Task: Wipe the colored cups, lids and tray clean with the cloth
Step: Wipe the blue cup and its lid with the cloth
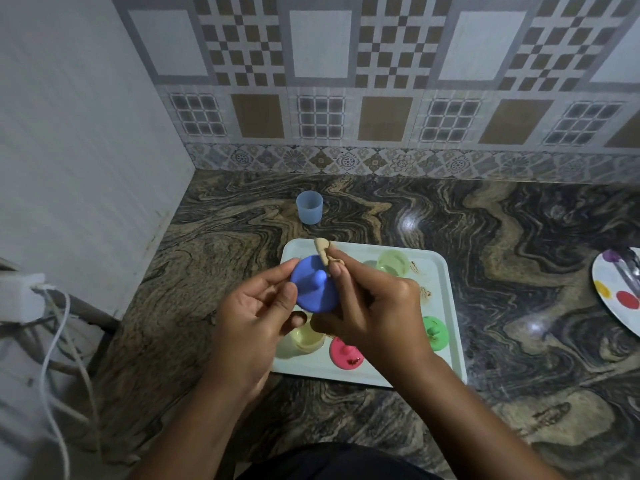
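My left hand (252, 310) holds a blue lid (313, 289) with a centre knob by its edge, above the white tray (446, 306). My right hand (374, 313) pinches a small beige cloth (325, 256) against the lid's upper right rim. On the tray lie a pink lid (346, 353), a green lid (434, 332) and two yellowish cups (306, 337) (393, 263). A pale blue cup (309, 207) stands upright on the counter behind the tray. Brown smears (424, 292) mark the tray's right side.
The marbled counter (519, 271) meets a tiled wall behind and a white wall on the left. A dotted white plate (620, 296) with metal utensils lies at the right edge. A white charger and cables (45, 306) hang at the left.
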Motion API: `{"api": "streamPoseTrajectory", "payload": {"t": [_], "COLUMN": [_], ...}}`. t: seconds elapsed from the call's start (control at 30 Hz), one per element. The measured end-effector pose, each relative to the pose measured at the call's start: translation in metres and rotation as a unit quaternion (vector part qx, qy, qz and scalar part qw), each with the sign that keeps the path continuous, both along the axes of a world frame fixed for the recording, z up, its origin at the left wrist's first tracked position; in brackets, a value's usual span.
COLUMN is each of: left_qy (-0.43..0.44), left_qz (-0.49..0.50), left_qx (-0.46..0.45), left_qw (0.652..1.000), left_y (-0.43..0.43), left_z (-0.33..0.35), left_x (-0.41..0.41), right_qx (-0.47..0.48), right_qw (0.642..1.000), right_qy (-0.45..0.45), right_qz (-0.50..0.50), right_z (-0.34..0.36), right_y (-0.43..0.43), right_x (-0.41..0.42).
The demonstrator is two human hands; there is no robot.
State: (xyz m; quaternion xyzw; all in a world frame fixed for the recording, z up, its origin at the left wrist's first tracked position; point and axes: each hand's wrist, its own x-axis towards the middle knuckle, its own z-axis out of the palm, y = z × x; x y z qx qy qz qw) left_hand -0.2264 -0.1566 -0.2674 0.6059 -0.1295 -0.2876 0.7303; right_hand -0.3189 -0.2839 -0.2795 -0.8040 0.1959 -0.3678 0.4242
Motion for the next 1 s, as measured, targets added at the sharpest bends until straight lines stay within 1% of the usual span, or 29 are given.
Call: {"api": "streamPoseTrajectory", "payload": {"t": [0.1,0.2,0.23,0.3,0.37,0.47,0.5,0.57,0.67,0.7,0.77,0.83,0.87,0.93,1.0], "left_qy": [-0.016,-0.047,-0.045,-0.022,-0.003,0.007,0.01,0.026,0.04,0.02,-0.069,-0.159,-0.19,-0.232,-0.244], "left_qz": [-0.037,-0.073,-0.063,-0.015,0.027,0.035,0.029,0.004,-0.045,-0.042,-0.011,0.0,-0.006,-0.022,-0.029], "left_qx": [-0.007,0.001,0.006,0.011,0.019,0.022,0.02,0.013,0.007,0.016,0.05,0.074,0.079,0.083,0.088], "left_qw": [0.999,0.996,0.997,1.0,0.999,0.999,0.999,1.0,0.998,0.999,0.996,0.985,0.979,0.969,0.965], "left_y": [0.002,-0.002,-0.005,-0.007,-0.007,-0.005,-0.004,-0.002,-0.001,-0.002,-0.003,-0.004,-0.004,-0.003,-0.003], "left_z": [0.0,0.0,0.0,0.0,0.0,0.0,0.0,-0.001,-0.002,-0.002,-0.004,-0.007,-0.009,-0.014,-0.016], "left_x": [-0.004,-0.015,-0.018,-0.016,-0.008,0.0,0.001,0.003,0.004,0.004,0.002,0.001,0.001,0.001,0.001], "right_qx": [0.06,0.118,0.137,0.157,0.146,0.034,0.013,0.015,0.058,0.073,0.096,0.116,0.121,0.126,0.134], "right_qw": [0.997,0.992,0.99,0.987,0.989,0.999,1.0,1.0,0.998,0.997,0.994,0.991,0.99,0.989,0.988], "right_qy": [0.033,0.047,0.044,0.022,0.003,0.008,0.014,0.021,0.033,0.04,0.058,0.071,0.074,0.074,0.069], "right_qz": [-0.021,-0.013,-0.006,0.009,0.022,0.031,0.025,0.012,0.003,0.005,0.007,0.009,0.011,0.016,0.019], "right_z": [0.001,-0.003,-0.003,-0.004,-0.004,-0.003,-0.003,-0.003,-0.002,-0.002,-0.005,-0.008,-0.009,-0.01,-0.012], "right_y": [-0.005,-0.006,-0.005,-0.004,-0.001,0.004,0.004,0.002,-0.003,-0.004,-0.006,-0.006,-0.006,-0.006,-0.006], "right_x": [0.002,0.004,0.005,0.004,0.001,-0.003,-0.003,-0.001,0.002,0.003,0.003,0.004,0.005,0.005,0.005]}}
